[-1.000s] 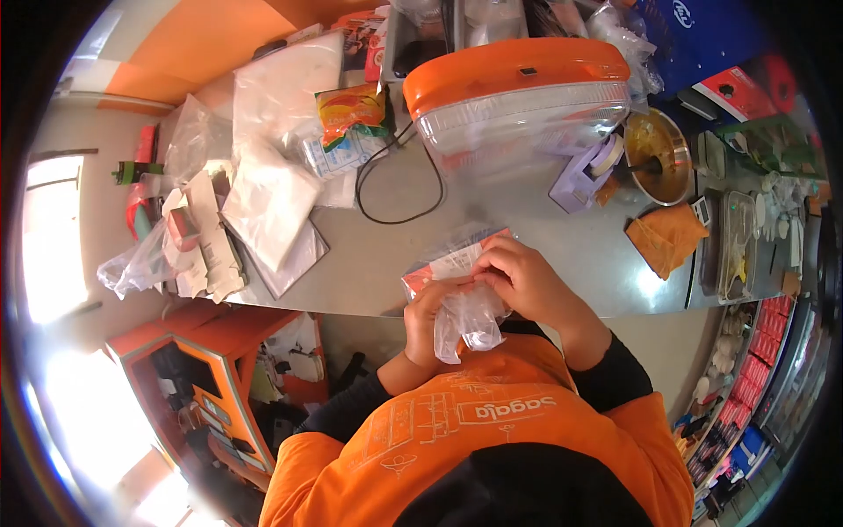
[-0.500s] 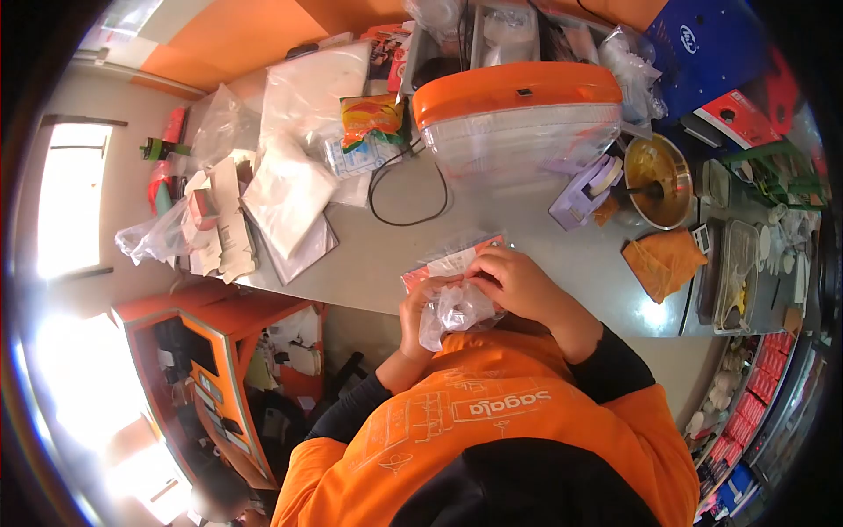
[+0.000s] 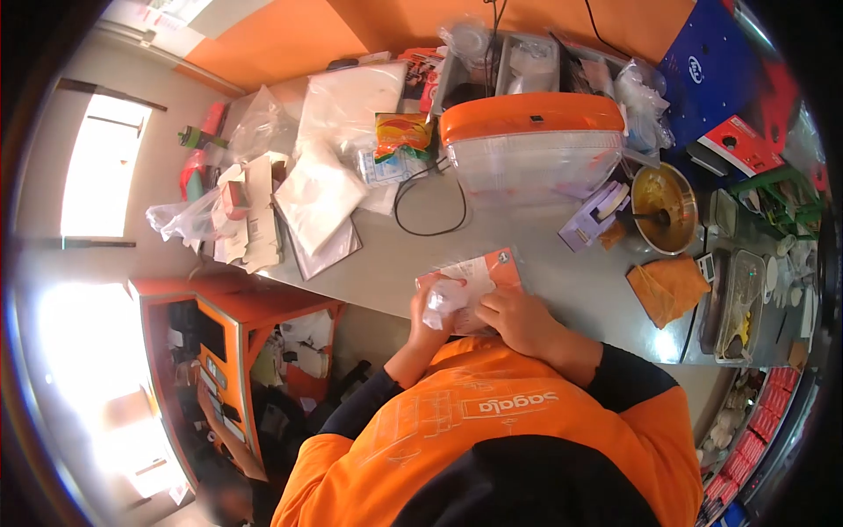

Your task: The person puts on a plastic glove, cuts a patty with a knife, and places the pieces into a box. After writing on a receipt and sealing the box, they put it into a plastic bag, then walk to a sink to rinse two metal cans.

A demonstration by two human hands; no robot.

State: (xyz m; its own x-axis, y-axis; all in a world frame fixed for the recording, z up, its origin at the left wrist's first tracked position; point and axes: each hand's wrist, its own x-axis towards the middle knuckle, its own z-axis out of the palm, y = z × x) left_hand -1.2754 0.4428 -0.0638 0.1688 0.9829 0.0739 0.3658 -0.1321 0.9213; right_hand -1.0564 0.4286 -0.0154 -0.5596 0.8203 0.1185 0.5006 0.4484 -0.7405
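Note:
Near the table's front edge, my left hand [image 3: 425, 326] is closed around a crumpled piece of clear plastic [image 3: 445, 299]. Under both hands lies a flat orange-and-white printed packet [image 3: 479, 274] in a clear sleeve, with a round mark at its upper right corner. My right hand [image 3: 525, 327] rests over the packet's lower right part, its fingers curled and pressed together. What those fingertips pinch, if anything, is hidden.
A clear tub with an orange lid [image 3: 532, 123] stands at the back. To the right are a purple tape dispenser [image 3: 587, 223], a steel bowl [image 3: 665, 209] of yellowish-brown contents and an orange cloth [image 3: 669, 288]. White plastic bags [image 3: 323, 195] lie left, beside a black cable loop [image 3: 398, 213].
My right hand has come down and away from the plastic, onto the packet's lower right. More of the packet's printed face shows. The camera view has shifted slightly.

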